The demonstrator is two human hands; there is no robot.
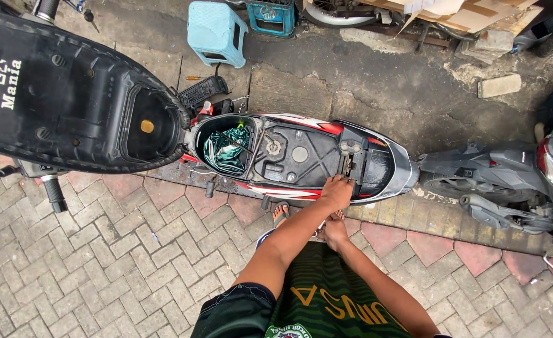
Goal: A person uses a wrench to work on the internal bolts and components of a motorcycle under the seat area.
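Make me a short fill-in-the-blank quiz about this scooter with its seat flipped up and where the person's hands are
1. The seat of the scooter is raised, so the storage bay is ____.
2. The left hand rests on the scooter near the ____ latch bracket.
3. The green cloth lies ____ the storage bay.
4. The plastic stool beyond the scooter is light ____.

Missing words: open; seat; inside; blue
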